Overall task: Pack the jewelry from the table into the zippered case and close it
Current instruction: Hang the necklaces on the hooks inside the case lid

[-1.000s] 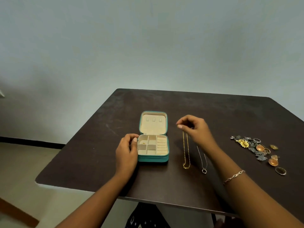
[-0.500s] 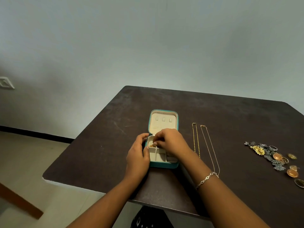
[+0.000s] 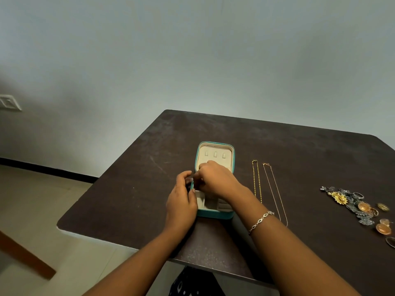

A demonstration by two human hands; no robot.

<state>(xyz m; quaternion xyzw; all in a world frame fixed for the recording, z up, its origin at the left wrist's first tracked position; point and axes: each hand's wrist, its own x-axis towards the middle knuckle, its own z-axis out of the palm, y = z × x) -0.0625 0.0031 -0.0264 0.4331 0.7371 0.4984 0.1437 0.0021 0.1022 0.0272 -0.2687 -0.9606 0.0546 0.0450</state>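
Note:
A teal zippered case (image 3: 214, 215) lies open near the front of the dark table (image 3: 136, 189), its cream lid (image 3: 215, 153) tilted back. My left hand (image 3: 181, 202) grips the case's left side. My right hand (image 3: 217, 181) hovers over the rear left compartments with its fingertips pinched together next to my left thumb; whatever is between them is hidden. To the right of the case, a gold chain (image 3: 256, 180) and a thin chain (image 3: 274, 193) lie straight. Farther right is a pile of brooches, rings and earrings (image 3: 359, 207).
The table's front edge (image 3: 119, 242) runs just below my forearms, with floor beyond it on the left. A wooden beam (image 3: 25, 257) crosses the lower left corner. A wall socket (image 3: 8, 102) sits at far left. A bracelet (image 3: 259, 222) is on my right wrist.
My right hand left the top of the gold chain and came over the case's tray, then shifted slightly left. My left hand stayed on the case. The view swung left.

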